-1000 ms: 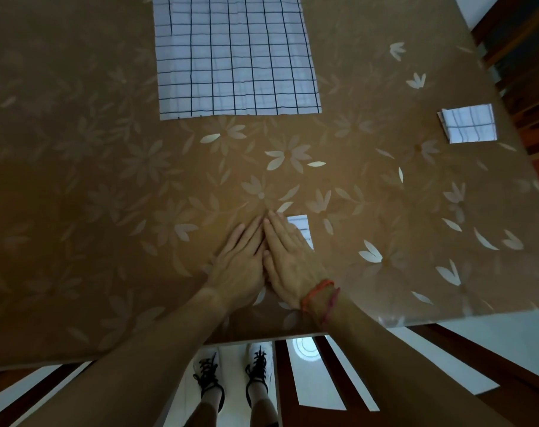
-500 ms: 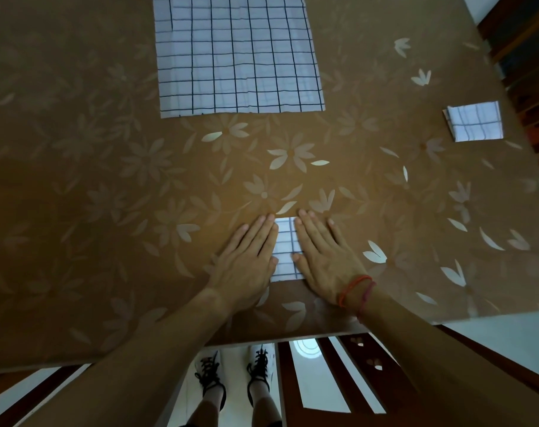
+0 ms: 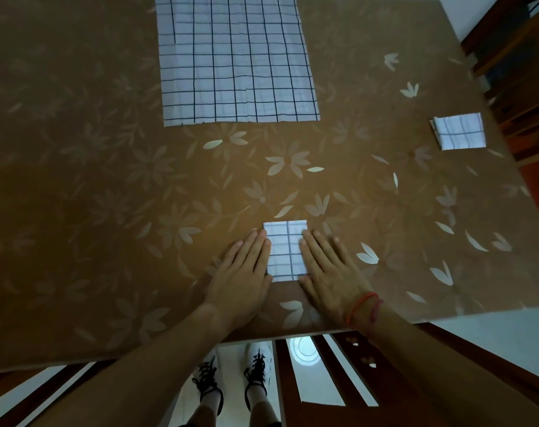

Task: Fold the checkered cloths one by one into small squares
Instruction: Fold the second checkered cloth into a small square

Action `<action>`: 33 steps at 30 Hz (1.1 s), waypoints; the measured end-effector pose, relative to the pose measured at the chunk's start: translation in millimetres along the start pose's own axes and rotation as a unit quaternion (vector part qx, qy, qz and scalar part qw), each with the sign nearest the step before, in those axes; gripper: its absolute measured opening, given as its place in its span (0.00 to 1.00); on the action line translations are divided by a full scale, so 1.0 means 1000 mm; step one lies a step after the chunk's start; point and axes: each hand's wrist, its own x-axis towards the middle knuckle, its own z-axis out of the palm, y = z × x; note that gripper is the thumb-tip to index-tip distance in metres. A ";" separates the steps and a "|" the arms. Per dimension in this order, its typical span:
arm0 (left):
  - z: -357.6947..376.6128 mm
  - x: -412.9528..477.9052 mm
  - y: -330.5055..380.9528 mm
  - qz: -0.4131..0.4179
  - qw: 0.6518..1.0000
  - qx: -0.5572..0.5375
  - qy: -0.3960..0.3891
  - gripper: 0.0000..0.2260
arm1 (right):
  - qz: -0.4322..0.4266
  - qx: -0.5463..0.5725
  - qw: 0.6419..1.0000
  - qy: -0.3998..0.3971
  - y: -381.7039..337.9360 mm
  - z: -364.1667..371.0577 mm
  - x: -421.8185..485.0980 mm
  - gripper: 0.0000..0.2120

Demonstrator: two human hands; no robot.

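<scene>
Head view: your left hand (image 3: 242,268), right hand (image 3: 329,266) flat, gripping nothing, flank folded cloth (image 3: 286,251); soft, light, pinch edges.

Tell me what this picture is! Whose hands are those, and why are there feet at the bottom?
A person wears a small camera on the head, so the picture looks down over their own arms. There is no machine here. The left hand and the right hand lie flat on a brown flowered table, one at each side of a small folded cloth, touching its edges. Nothing is held; the fingers are straight. Farther back lies a big checkered cloth, spread out flat. At the right edge sits another folded cloth. The feet are the person's own shoes, seen below the table's edge.
</scene>
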 end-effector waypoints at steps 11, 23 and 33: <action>-0.065 0.012 0.012 -0.264 0.779 -0.560 0.102 0.10 | 0.152 0.473 0.863 0.090 -0.002 -0.055 0.008 0.18; -0.068 0.017 0.024 -0.396 0.521 -0.753 0.066 0.06 | 0.313 0.682 0.658 0.061 -0.009 -0.043 0.013 0.14; -0.069 0.013 0.023 -0.395 0.508 -0.764 0.048 0.07 | 0.304 0.696 0.644 0.089 -0.007 -0.046 0.024 0.12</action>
